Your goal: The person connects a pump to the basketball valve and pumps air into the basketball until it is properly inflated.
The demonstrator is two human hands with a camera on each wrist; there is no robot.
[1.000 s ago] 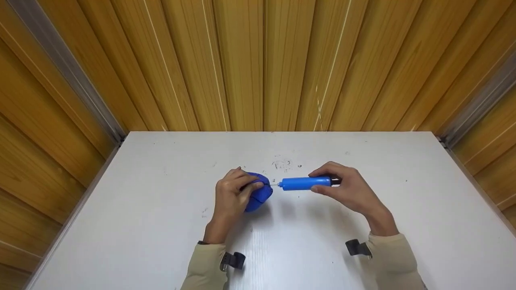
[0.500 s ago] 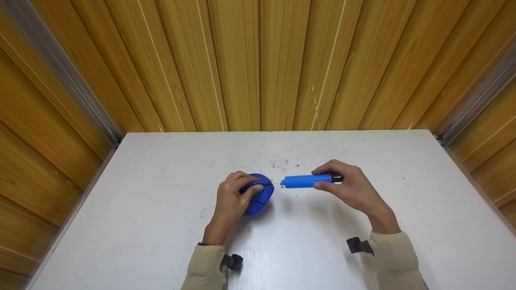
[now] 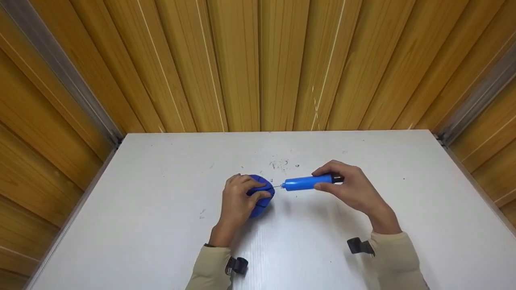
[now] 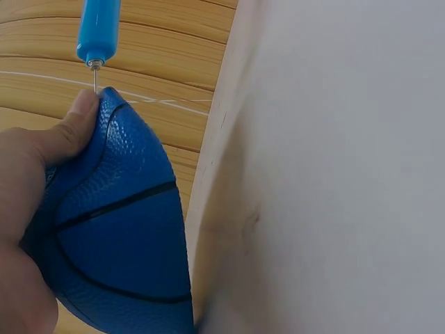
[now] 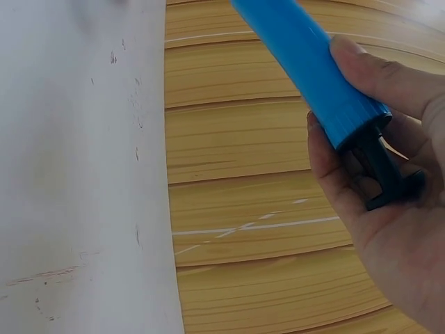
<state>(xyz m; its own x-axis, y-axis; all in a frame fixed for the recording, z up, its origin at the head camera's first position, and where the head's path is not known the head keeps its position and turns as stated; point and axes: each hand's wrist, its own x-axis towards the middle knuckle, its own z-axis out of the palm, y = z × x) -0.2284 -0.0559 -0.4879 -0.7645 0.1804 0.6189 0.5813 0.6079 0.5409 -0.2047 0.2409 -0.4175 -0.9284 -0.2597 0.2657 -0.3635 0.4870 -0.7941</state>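
My left hand (image 3: pixel 238 199) grips a deflated blue ball (image 4: pixel 132 229) with black seam lines, pinching it close to where a thin needle (image 3: pixel 277 186) meets its surface. The ball is folded in and misshapen. The needle comes out of the front end of a blue hand pump (image 3: pixel 302 183). My right hand (image 3: pixel 348 185) holds the pump by its rear part, thumb on one side and fingers on the other. In the right wrist view the black pump handle (image 5: pixel 389 174) stands a little out of the barrel, near the palm.
A white table (image 3: pixel 161 225) with dark scuff marks (image 3: pixel 279 164) lies beneath both hands. Behind it rises a wood-patterned wall (image 3: pixel 242 68), with similar panels at left and right. Black wrist cameras (image 3: pixel 238 266) sit on both sleeves.
The left hand and ball have shifted slightly right, and its fingers have re-settled around the needle's entry. The pump first drew right a little, then its front end tipped slightly down.
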